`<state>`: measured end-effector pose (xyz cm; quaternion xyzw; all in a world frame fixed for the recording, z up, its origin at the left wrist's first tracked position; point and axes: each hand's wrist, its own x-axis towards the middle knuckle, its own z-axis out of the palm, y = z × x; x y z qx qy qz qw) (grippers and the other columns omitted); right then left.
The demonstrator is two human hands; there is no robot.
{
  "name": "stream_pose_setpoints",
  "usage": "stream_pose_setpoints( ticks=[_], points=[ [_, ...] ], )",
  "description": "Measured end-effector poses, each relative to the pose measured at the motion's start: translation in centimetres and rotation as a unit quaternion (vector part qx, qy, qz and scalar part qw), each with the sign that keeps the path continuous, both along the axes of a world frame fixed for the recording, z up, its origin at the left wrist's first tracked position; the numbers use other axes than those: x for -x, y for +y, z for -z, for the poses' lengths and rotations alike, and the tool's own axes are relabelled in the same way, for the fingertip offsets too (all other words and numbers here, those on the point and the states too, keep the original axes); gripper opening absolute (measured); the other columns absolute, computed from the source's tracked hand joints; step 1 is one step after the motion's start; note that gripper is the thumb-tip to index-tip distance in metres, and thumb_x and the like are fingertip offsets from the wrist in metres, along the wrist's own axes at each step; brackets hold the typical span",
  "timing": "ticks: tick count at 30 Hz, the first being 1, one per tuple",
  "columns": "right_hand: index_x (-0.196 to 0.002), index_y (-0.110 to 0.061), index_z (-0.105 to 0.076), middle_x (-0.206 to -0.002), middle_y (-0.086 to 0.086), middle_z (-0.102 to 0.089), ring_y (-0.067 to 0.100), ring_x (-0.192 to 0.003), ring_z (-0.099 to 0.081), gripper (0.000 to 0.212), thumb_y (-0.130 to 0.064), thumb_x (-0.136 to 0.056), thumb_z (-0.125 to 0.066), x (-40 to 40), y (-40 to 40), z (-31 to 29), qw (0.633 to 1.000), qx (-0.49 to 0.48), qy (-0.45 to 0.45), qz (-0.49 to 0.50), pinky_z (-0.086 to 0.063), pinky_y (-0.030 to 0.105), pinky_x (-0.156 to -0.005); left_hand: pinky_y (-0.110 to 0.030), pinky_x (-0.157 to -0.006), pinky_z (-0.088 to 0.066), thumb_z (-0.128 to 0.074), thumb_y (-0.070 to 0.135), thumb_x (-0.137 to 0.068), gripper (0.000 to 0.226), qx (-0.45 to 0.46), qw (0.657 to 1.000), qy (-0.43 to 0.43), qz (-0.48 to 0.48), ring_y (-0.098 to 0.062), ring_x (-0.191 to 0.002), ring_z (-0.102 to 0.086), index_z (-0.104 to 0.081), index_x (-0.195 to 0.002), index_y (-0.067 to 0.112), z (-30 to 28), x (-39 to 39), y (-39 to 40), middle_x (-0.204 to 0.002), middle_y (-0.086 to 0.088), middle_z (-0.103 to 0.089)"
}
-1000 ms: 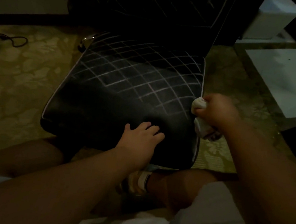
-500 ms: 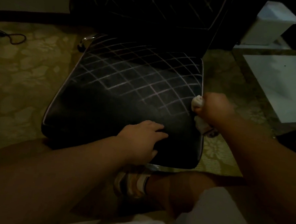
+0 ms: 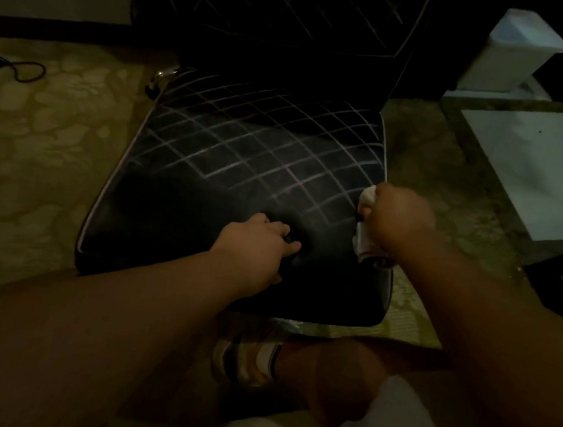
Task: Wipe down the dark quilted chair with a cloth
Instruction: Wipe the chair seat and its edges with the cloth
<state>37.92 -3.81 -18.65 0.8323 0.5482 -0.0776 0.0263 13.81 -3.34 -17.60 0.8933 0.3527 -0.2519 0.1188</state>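
Observation:
The dark quilted chair [image 3: 230,160] fills the middle of the view, its black seat crossed by pale diamond stitching and edged with light piping. Its backrest rises at the top. My right hand [image 3: 401,219] is closed around a bunched white cloth [image 3: 368,197] and presses it against the seat's right edge. My left hand [image 3: 258,242] rests palm down on the front of the seat cushion, fingers curled into the padding and holding nothing.
A patterned yellowish floor [image 3: 38,155] surrounds the chair. A black cable [image 3: 19,67] lies at the far left. A white bin [image 3: 516,50] stands at the back right, beside a pale slab [image 3: 535,169]. My knee and a striped sock [image 3: 245,361] sit below the seat's front edge.
The left hand's fingers have gone from spread flat to curled into the cushion. The right hand with the cloth has stayed at the seat's right edge, shifting only slightly.

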Motion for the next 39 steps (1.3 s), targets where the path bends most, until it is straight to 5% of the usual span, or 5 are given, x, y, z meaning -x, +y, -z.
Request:
stream_pose_setpoints(
  ticks=[6, 15, 23, 30, 39],
  points=[
    [-0.097, -0.022, -0.036, -0.102, 0.014, -0.053, 0.029, -0.078, -0.054, 0.024, -0.037, -0.096, -0.054, 1.6, -2.6, 0.4, 0.997, 0.018, 0.006, -0.07, -0.04, 0.034, -0.065, -0.042, -0.106, -0.044, -0.056, 0.049, -0.101, 0.071, -0.012, 1.0, -0.005, 0.001, -0.028, -0.148, -0.022, -0.018, -0.161, 0.04, 0.2, -0.1, -0.3, -0.168, 0.004, -0.015],
    [-0.12, -0.012, -0.048, -0.114, 0.015, -0.058, 0.034, -0.103, -0.059, 0.037, -0.03, -0.091, -0.062, 1.0, 0.1, -0.4, 0.999, 0.002, 0.019, 0.037, -0.046, 0.039, -0.082, -0.043, -0.106, -0.046, -0.054, 0.048, -0.102, 0.071, -0.003, 1.0, 0.003, 0.003, -0.028, -0.147, -0.023, -0.016, -0.162, 0.04, -0.2, -0.5, -0.1, -0.168, 0.004, -0.015],
    [-0.116, -0.014, -0.048, -0.105, 0.013, -0.06, 0.027, -0.086, -0.059, 0.034, -0.039, -0.095, -0.054, 2.2, -3.0, 0.4, 0.995, 0.024, 0.004, -0.099, -0.04, 0.033, -0.067, -0.04, -0.1, -0.048, -0.055, 0.048, -0.102, 0.071, -0.015, 1.0, -0.015, 0.0, -0.028, -0.147, -0.023, -0.017, -0.161, 0.041, 0.4, -0.2, -0.4, -0.167, 0.005, -0.016],
    [-0.126, -0.011, -0.048, -0.119, 0.016, -0.06, 0.033, -0.103, -0.06, 0.041, -0.036, -0.095, -0.057, 1.6, 1.8, 0.4, 0.998, -0.007, 0.028, 0.057, -0.046, 0.039, -0.081, -0.044, -0.107, -0.045, -0.057, 0.045, -0.102, 0.07, -0.002, 1.0, -0.022, -0.011, -0.028, -0.15, -0.019, -0.019, -0.161, 0.042, 0.5, -0.2, -0.2, -0.169, 0.006, -0.014],
    [-0.116, -0.018, -0.051, -0.108, 0.01, -0.061, 0.029, -0.092, -0.063, 0.035, -0.042, -0.092, -0.059, 3.1, -2.3, 0.3, 0.991, -0.007, 0.013, -0.133, -0.049, 0.036, -0.072, -0.042, -0.107, -0.043, -0.055, 0.044, -0.102, 0.071, -0.004, 0.999, -0.04, -0.026, -0.026, -0.154, -0.012, -0.016, -0.161, 0.042, 0.9, 0.3, -0.7, -0.17, 0.007, -0.008]
  ],
)
